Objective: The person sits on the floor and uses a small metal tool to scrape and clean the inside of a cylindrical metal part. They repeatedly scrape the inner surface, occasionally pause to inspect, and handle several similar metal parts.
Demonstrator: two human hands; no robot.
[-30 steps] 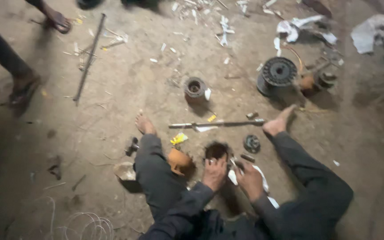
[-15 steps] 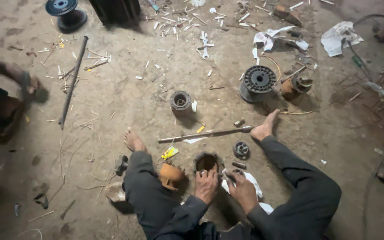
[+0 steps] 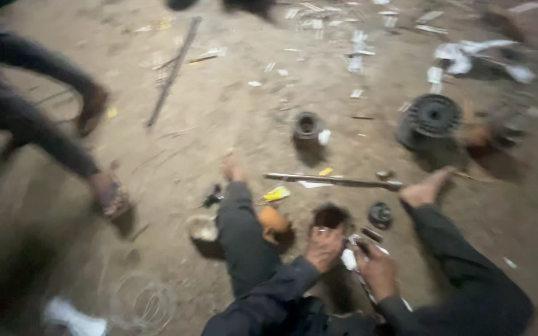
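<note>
I sit on a dirt floor with my legs spread, and the picture is blurred. My left hand point(image 3: 324, 247) is curled just below a dark round part point(image 3: 331, 216) between my knees; whether it grips anything is unclear. My right hand point(image 3: 376, 269) is closed around what looks like a thin dark tool point(image 3: 363, 287). A small white piece point(image 3: 348, 259) lies between the two hands. An orange object point(image 3: 273, 222) leans against my left leg. A smaller dark round part point(image 3: 380, 214) lies near my right foot.
A metal rod point(image 3: 334, 180) lies across between my feet. Beyond it are a small dark ring point(image 3: 306, 124), a black spool point(image 3: 432, 117), a long bar point(image 3: 172, 71) and paper scraps point(image 3: 468, 53). Another person's legs and sandalled foot point(image 3: 110, 198) are at left. A wire coil point(image 3: 144, 303) lies near left.
The other person has walked from the far left closer to my left leg. The view has shifted and blurred. My hands stay together between my knees.
</note>
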